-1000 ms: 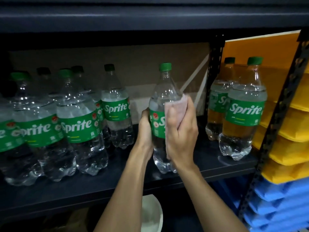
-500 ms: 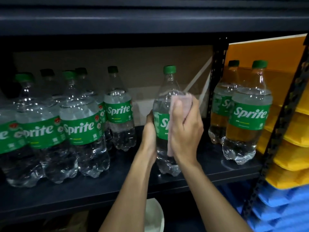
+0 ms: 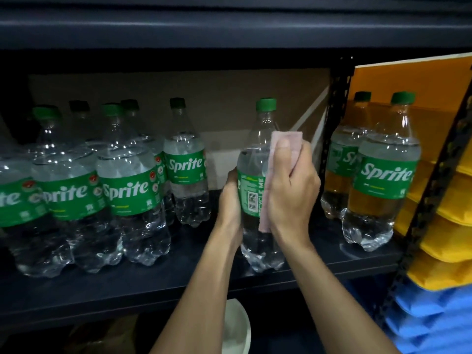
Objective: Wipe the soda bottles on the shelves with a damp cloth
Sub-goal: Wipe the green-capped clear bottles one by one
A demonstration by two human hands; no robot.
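- Your left hand [image 3: 231, 200] grips the clear plastic Sprite bottle [image 3: 258, 180], upright, green cap up, barcode facing you.
- Your right hand [image 3: 293, 185] clamps the pink cloth [image 3: 281, 139] against it.

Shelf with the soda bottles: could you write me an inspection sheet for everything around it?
Surface: dark shelf, bottles standing on it.
Job's things: bottle upright in the middle, barcode facing the camera; pink cloth on its right side; left bottles clustered; right bottles, two.
Clutter: white bowl below the shelf.
Hands: left hand grips the bottle; right hand holds the cloth against it.
Cables: nothing seen.
Surroundings: yellow bins and blue bins at right.
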